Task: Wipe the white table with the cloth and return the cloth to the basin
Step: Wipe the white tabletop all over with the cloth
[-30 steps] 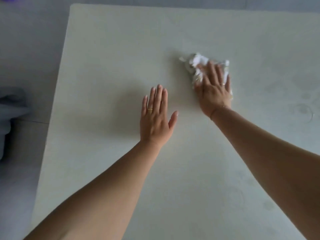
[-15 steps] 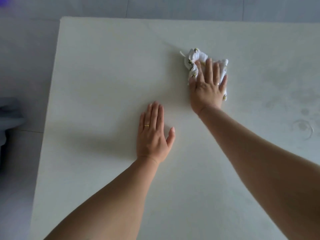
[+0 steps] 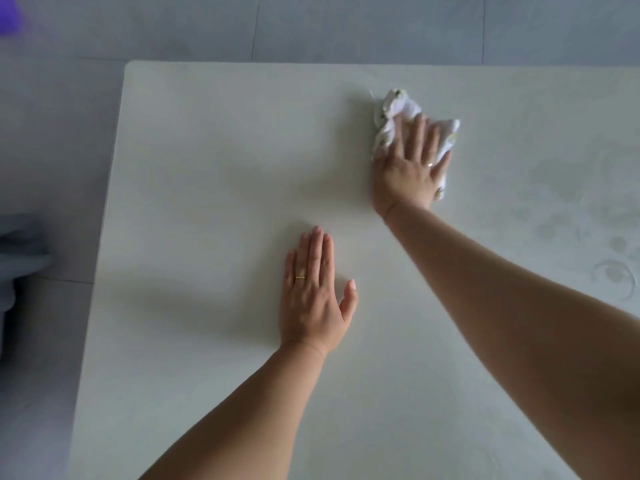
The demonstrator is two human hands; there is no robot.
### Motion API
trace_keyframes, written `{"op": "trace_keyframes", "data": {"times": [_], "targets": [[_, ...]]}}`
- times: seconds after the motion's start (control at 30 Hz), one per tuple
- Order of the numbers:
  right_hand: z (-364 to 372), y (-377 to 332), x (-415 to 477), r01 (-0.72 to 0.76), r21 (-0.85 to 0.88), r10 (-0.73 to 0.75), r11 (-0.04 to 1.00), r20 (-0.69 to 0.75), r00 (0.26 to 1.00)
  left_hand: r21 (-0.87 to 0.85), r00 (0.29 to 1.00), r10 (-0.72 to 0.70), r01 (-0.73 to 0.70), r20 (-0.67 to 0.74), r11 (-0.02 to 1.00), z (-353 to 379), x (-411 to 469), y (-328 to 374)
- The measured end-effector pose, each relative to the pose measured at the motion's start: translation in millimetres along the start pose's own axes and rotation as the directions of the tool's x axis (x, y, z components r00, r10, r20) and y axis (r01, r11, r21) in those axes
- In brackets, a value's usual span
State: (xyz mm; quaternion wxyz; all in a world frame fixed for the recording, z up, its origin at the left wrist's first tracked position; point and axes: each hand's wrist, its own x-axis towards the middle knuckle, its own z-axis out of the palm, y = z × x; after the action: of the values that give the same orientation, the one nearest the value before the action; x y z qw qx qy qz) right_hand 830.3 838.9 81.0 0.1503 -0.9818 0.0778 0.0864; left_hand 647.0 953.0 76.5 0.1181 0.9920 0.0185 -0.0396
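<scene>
The crumpled white cloth (image 3: 403,114) is pressed flat to the white counter (image 3: 221,161) under the spread fingers (image 3: 420,131) of the right hand (image 3: 410,168) for wiping, while the left hand (image 3: 311,299) is laid open and empty, fingers together, apparently as a brace.

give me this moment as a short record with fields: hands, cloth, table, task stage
left hand: flat on the table, palm down, fingers together, empty
right hand: spread flat, pressing on the cloth
cloth: bunched, white with small print, far side of table
table: white; faint ring marks at right
task stage: wiping; basin not in view
</scene>
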Motion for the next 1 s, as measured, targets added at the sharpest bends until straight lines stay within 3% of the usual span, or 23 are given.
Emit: {"op": "trace_keyframes", "data": {"times": [0.07,0.13,0.2,0.27,0.33,0.4,0.43,0.5,0.6,0.67,0.73,0.8,0.87,0.93,1.0], "targets": [[10.3,-28.4,-21.2,0.202,-0.010,-0.201,0.979,0.062,0.978,0.004,1.000,-0.016,0.016,0.003,1.000,-1.5,0.3,2.5],[12.0,-29.5,-32.9,0.479,-0.042,-0.468,0.877,0.156,0.870,-0.001,1.000,-0.020,0.020,0.011,1.000,-3.4,0.3,3.6],[0.5,-6.7,-14.1,0.605,-0.063,-0.587,0.794,0.180,0.789,-0.009,1.000,-0.006,0.007,0.005,1.000,-5.3,1.6,3.4],[-10.8,20.7,12.6,0.518,-0.071,-0.507,0.852,0.130,0.852,-0.023,1.000,0.009,-0.010,-0.030,1.000,-8.3,11.0,5.5],[-19.2,36.6,34.6,0.251,-0.012,-0.250,0.968,0.064,0.966,-0.060,0.998,0.027,-0.030,-0.052,0.998,-11.4,31.1,12.9],[-16.4,25.6,37.7,0.019,0.013,-0.019,1.000,0.011,1.000,-0.093,0.999,0.026,-0.030,-0.042,0.995,-9.6,54.7,22.6],[-11.7,11.9,33.2,-0.024,0.012,0.024,1.000,0.008,1.000,-0.103,1.000,0.016,-0.018,-0.023,0.994,-7.3,62.9,26.4],[1.4,-19.9,18.6,0.132,-0.006,-0.132,0.991,0.054,0.990,-0.084,1.000,-0.011,0.012,0.009,0.996,-2.5,69.1,29.6],[6.8,-40.8,9.5,0.554,-0.058,-0.536,0.831,0.184,0.824,-0.044,1.000,-0.026,0.026,0.004,0.999,-0.1,67.6,29.0],[-3.3,-27.3,34.0,0.643,-0.081,-0.618,0.761,0.208,0.758,-0.039,1.000,-0.020,0.020,-0.018,0.999,0.6,67.6,28.8],[-14.9,-2.4,64.3,0.525,-0.076,-0.514,0.848,0.124,0.849,-0.037,1.000,-0.017,0.016,-0.023,0.999,1.7,68.6,28.7],[-23.7,15.0,88.2,0.240,-0.015,-0.240,0.971,0.034,0.970,-0.031,1.000,-0.021,0.020,-0.022,0.999,2.2,67.3,28.5],[-19.3,1.0,91.9,0.016,-0.014,-0.016,1.000,-0.001,1.000,-0.023,0.999,-0.027,0.027,-0.021,0.999,2.3,67.0,29.5],[-7.1,-33.5,80.4,0.022,-0.019,-0.022,1.000,0.012,1.000,-0.028,0.999,-0.032,0.031,-0.017,0.999,1.6,67.0,30.2],[3.8,-60.2,65.5,0.257,-0.030,-0.255,0.966,0.070,0.964,-0.035,0.999,-0.032,0.031,-0.016,0.999,1.2,67.4,30.6]]}}
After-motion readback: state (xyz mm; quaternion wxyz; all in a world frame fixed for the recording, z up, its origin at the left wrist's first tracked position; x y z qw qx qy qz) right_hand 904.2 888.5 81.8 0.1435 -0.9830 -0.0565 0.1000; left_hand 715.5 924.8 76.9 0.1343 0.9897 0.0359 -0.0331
